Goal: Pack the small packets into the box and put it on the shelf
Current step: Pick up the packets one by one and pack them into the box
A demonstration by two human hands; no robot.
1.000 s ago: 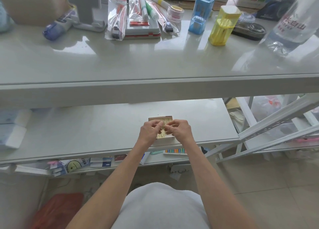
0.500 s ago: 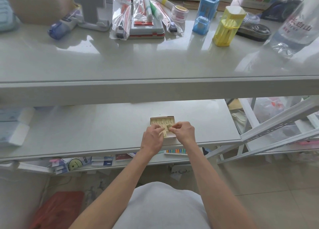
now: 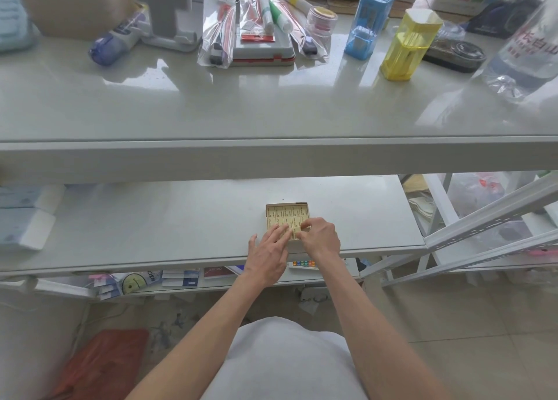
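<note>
cardboard box [image 3: 286,204] on the lower shelf [image 3: 181,224], nearly full of small packets [image 3: 287,215]. newly flattened left hand [image 3: 267,256] pressing the rows; curled right hand [image 3: 321,238] pinching one packet [image 3: 297,230] into the near corner. packing likely almost finished.

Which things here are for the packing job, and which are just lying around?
For the job: box, small packets in it, left hand pressing them, right hand pinching one, shelf.
Just lying about: yellow container, blue container, water bottle, red bag.
</note>
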